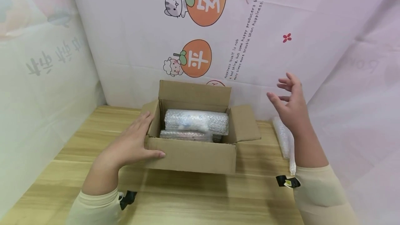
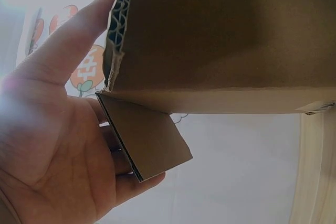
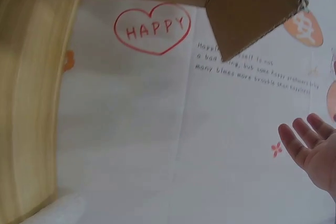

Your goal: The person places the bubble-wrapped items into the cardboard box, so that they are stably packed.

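Note:
An open cardboard box (image 1: 229,124) stands on the table with its flaps spread outward. Inside lies a bubble-wrapped roll (image 1: 197,117), and a second bubble-wrapped thing (image 1: 184,134) sits in front of it, lower down. My left hand (image 1: 125,145) rests at the box's front left corner: the thumb lies along the front flap (image 1: 193,157), the straight fingers against the left flap (image 2: 149,140). In the left wrist view the palm is spread around that corner. My right hand (image 1: 292,108) is raised in the air right of the box, holding nothing, fingers loosely bent.
Flat bubble wrap (image 1: 282,140) lies at the table's right side, partly behind my right forearm. A white printed cloth (image 1: 259,51) rises behind the box, with more cloth on both sides. The wooden table (image 1: 193,200) extends in front.

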The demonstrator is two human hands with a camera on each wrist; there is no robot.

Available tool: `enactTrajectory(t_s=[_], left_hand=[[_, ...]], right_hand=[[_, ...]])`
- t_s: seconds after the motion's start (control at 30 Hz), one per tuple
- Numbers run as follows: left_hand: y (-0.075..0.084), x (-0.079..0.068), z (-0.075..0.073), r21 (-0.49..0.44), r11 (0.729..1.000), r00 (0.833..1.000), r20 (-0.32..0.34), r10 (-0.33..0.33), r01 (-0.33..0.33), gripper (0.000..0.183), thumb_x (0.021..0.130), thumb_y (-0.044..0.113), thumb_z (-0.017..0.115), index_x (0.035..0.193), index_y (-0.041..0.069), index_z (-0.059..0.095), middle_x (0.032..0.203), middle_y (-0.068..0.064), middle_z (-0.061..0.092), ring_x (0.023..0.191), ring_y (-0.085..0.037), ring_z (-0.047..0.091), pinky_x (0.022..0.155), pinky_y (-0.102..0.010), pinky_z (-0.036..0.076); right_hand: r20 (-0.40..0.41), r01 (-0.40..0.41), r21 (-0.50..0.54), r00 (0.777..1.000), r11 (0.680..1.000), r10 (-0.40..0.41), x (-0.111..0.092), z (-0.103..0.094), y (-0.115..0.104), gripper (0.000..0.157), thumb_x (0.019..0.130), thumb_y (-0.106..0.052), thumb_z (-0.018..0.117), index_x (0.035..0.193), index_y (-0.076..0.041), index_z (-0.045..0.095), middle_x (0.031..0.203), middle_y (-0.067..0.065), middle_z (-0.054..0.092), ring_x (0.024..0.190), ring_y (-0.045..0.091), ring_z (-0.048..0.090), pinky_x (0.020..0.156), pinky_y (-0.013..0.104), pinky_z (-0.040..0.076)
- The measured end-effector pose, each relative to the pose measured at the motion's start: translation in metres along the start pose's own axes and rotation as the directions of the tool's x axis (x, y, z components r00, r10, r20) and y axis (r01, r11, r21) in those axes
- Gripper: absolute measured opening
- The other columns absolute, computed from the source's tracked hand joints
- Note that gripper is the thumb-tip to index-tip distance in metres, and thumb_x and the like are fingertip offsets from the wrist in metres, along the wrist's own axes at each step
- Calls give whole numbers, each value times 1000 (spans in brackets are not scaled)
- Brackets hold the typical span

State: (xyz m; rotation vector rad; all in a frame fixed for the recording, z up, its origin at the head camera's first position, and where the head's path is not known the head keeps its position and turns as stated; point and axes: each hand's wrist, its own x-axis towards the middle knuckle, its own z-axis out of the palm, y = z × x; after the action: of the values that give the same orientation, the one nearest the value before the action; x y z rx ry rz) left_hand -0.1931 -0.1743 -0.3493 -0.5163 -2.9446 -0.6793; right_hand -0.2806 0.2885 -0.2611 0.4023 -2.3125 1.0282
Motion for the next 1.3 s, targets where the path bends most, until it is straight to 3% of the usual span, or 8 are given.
enactTrajectory(t_s=[0.23,0.43,0.6,0.7,0.87,1.0,1.1,1.3], left_hand=[[-1,0,2,-3,1000,1000,0,-2,2,129,68,75,72,158,7,10,165,-16,8,150,-40,10,119,-61,15],[-2,2,3,-4,1000,1000,-4,-1,1,129,68,74,72,158,6,10,165,-16,8,150,-40,11,119,-61,16],[-2,2,3,-1,1000,1000,0,-1,1,129,67,76,71,158,7,10,165,-16,8,150,-40,11,119,-61,16],[-2,2,3,-3,1000,1000,3,-4,4,130,67,78,69,158,8,8,165,-15,7,150,-40,10,119,-61,16],[-3,1,3,-8,1000,1000,0,-11,11,131,66,79,68,159,11,7,165,-14,6,150,-40,10,119,-61,17],[-4,1,3,-10,1000,1000,-2,-8,8,130,66,79,69,159,11,7,165,-14,6,150,-40,11,119,-61,17],[-4,1,3,-6,1000,1000,5,-12,12,130,67,78,69,159,11,6,165,-13,6,151,-39,10,119,-61,16],[-4,1,4,1,1000,1000,15,-23,23,130,67,78,69,159,12,5,166,-11,4,151,-37,9,120,-60,16]], right_hand=[[-129,-138,-39,983,990,132,-18,-17,37,77,93,-34,65,155,-27,20,148,2,40,134,20,44,96,26,47],[-174,-266,-100,953,959,247,-32,-30,80,79,94,-44,62,157,-23,20,153,6,35,139,26,39,106,49,43],[-158,-363,-206,929,909,336,-49,-41,120,84,96,-47,56,157,-10,14,155,21,30,138,43,37,103,66,37],[-120,-408,-286,913,867,390,-58,-47,140,86,97,-49,53,157,-3,11,153,30,29,134,51,36,102,69,34],[-18,-415,-446,890,793,456,-71,-54,164,94,96,-56,48,152,10,11,142,44,30,126,61,34,99,72,32],[68,-424,-541,839,726,540,-81,-55,175,104,94,-65,43,149,16,9,138,50,26,122,66,30,97,74,31],[130,-442,-576,781,688,611,-88,-54,180,110,92,-70,40,147,19,7,137,52,22,122,67,28,97,74,31],[255,-432,-620,678,655,689,-99,-52,193,118,90,-75,36,144,24,2,137,54,17,123,68,25,101,74,30]])
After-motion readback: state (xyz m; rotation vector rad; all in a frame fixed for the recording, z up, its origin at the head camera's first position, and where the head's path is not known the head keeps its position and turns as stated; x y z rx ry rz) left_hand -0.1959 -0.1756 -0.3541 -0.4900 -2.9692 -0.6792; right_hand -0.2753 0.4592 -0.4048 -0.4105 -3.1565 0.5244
